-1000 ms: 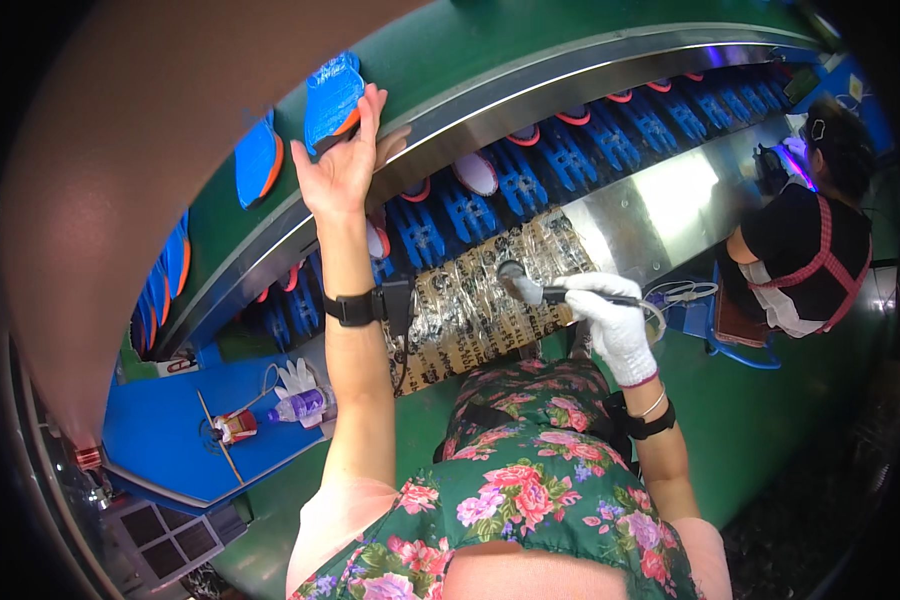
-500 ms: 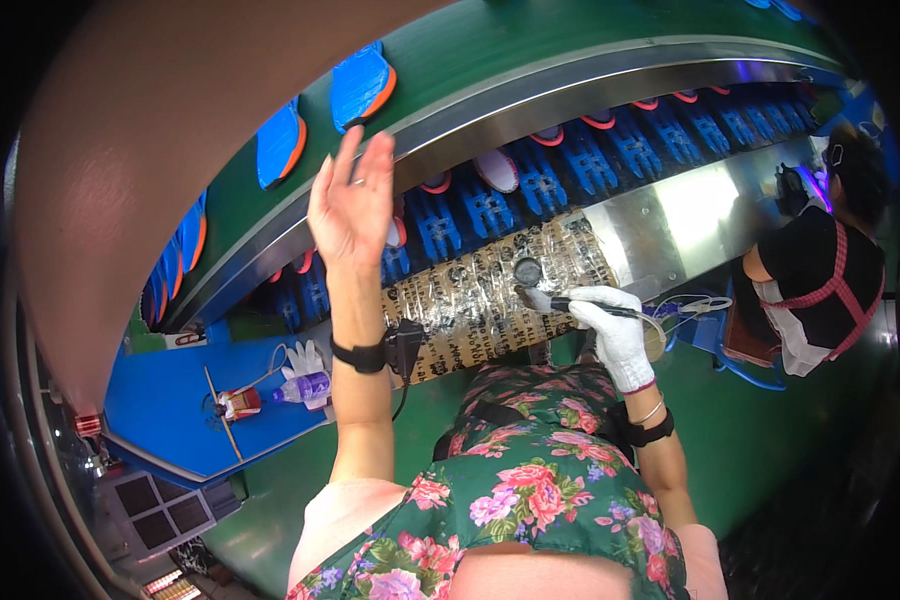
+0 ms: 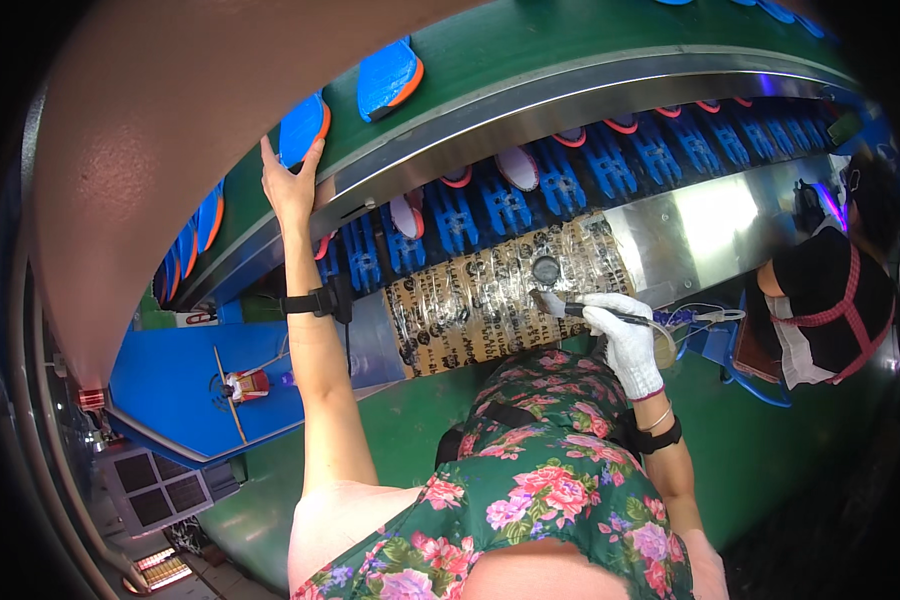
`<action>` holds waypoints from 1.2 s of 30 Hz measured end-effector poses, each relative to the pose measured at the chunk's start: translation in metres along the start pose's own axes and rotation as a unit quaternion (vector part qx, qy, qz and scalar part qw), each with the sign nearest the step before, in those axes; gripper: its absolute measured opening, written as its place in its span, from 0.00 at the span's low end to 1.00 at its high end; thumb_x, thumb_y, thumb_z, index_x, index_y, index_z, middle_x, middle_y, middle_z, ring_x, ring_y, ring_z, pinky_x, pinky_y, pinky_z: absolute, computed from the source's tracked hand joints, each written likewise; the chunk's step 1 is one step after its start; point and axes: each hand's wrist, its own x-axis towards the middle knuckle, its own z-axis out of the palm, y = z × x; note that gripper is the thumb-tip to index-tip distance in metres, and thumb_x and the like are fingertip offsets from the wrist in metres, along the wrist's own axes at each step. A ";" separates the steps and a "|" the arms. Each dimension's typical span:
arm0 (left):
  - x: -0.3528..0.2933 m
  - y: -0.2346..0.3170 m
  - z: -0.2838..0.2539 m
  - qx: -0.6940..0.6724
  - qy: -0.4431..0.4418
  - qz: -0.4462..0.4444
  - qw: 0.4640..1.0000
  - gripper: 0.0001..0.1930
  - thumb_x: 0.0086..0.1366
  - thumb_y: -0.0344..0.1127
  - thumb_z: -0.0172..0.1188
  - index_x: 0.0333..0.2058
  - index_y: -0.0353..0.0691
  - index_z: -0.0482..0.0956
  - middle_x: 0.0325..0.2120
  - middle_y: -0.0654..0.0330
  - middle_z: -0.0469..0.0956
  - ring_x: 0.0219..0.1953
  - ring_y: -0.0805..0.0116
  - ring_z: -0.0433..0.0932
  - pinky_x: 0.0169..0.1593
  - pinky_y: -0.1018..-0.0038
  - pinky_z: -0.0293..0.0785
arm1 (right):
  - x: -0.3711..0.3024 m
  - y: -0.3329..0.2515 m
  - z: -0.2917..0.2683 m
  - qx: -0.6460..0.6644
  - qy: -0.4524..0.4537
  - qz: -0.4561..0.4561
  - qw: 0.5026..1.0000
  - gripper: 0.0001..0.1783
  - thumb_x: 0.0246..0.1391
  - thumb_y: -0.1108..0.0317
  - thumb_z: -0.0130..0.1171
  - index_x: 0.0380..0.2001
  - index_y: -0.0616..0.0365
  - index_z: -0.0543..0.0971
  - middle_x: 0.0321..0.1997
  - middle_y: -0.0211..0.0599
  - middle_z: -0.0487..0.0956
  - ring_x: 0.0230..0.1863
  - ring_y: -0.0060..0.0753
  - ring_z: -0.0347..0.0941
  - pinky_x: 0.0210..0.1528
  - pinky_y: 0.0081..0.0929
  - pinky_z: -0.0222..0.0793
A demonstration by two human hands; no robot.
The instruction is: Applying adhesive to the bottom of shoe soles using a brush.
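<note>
My bare left hand (image 3: 292, 188) reaches up to the green conveyor belt, thumb and fingers on either side of the near end of a blue shoe sole (image 3: 305, 128) with an orange edge. In a white knit glove, my right hand (image 3: 625, 345) is closed on a dark-handled brush (image 3: 550, 303). The brush's pale bristles point left, over a bench strip covered in brown printed tape (image 3: 470, 310). Just beyond the bristles sits a small round dark dish (image 3: 547, 270). A second blue sole (image 3: 389, 80) lies on the belt to the right of the first.
Below the belt's metal rail (image 3: 570, 105) runs a row of blue holders (image 3: 455, 218) with pink-edged white pieces (image 3: 517, 168). A blue table (image 3: 170, 390) at left carries a red container (image 3: 250, 384) with a stick. A co-worker (image 3: 820, 300) sits at far right.
My left hand has moved left and up from the open air to the blue sole, its fingers now around the near end. My right hand still holds the brush near the dish.
</note>
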 end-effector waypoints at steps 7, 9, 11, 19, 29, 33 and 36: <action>0.003 -0.013 -0.007 -0.102 -0.027 -0.058 0.993 0.55 0.56 0.50 0.74 0.70 0.28 0.50 0.49 0.40 0.79 0.51 0.57 0.81 0.57 0.66 0.73 | 0.000 0.000 -0.003 -0.022 0.014 0.016 1.000 0.11 0.50 0.77 0.68 0.39 0.62 0.87 0.34 0.33 0.86 0.31 0.19 0.78 0.33 0.17 0.71; 0.003 -0.015 -0.007 -0.130 -0.034 -0.052 0.990 0.54 0.57 0.47 0.73 0.71 0.28 0.48 0.50 0.40 0.79 0.52 0.57 0.80 0.57 0.66 0.73 | 0.001 0.001 -0.003 -0.009 0.010 0.010 1.000 0.10 0.50 0.77 0.68 0.39 0.62 0.87 0.34 0.33 0.86 0.31 0.19 0.78 0.32 0.17 0.71; -0.003 0.002 -0.012 -0.227 -0.076 -0.076 0.968 0.52 0.60 0.39 0.71 0.72 0.28 0.43 0.54 0.38 0.76 0.54 0.57 0.79 0.59 0.67 0.72 | 0.001 0.001 -0.005 -0.011 0.010 0.014 1.000 0.10 0.50 0.77 0.68 0.39 0.62 0.87 0.34 0.33 0.86 0.31 0.19 0.78 0.32 0.17 0.71; -0.005 -0.016 -0.021 -0.248 -0.007 -0.085 0.965 0.43 0.64 0.32 0.64 0.71 0.28 0.49 0.59 0.35 0.71 0.60 0.55 0.74 0.63 0.65 0.67 | 0.003 -0.002 -0.007 -0.019 0.009 0.023 1.000 0.11 0.51 0.78 0.68 0.39 0.62 0.87 0.35 0.33 0.86 0.31 0.19 0.79 0.32 0.16 0.72; -0.013 0.145 0.010 -0.376 -0.139 0.024 0.916 0.11 0.71 0.34 0.57 0.40 0.30 0.83 0.38 0.57 0.84 0.45 0.71 0.80 0.54 0.75 0.72 | 0.004 -0.015 -0.029 -0.010 -0.010 0.002 1.000 0.10 0.53 0.75 0.67 0.40 0.62 0.86 0.35 0.32 0.86 0.30 0.18 0.77 0.33 0.16 0.72; 0.015 0.230 0.056 -0.303 -0.332 0.127 0.884 0.17 0.73 0.41 0.55 0.43 0.32 0.84 0.38 0.58 0.84 0.43 0.69 0.80 0.52 0.73 0.71 | 0.001 -0.018 -0.050 0.004 -0.004 -0.017 1.000 0.11 0.54 0.74 0.66 0.41 0.63 0.86 0.36 0.33 0.86 0.32 0.17 0.78 0.34 0.16 0.73; 0.048 0.272 0.117 -0.269 -0.368 0.160 0.876 0.24 0.75 0.47 0.48 0.56 0.34 0.79 0.47 0.55 0.82 0.44 0.68 0.79 0.55 0.72 0.70 | -0.003 -0.021 -0.059 0.044 0.008 -0.023 0.999 0.11 0.54 0.74 0.66 0.41 0.63 0.86 0.36 0.33 0.87 0.33 0.18 0.79 0.35 0.17 0.74</action>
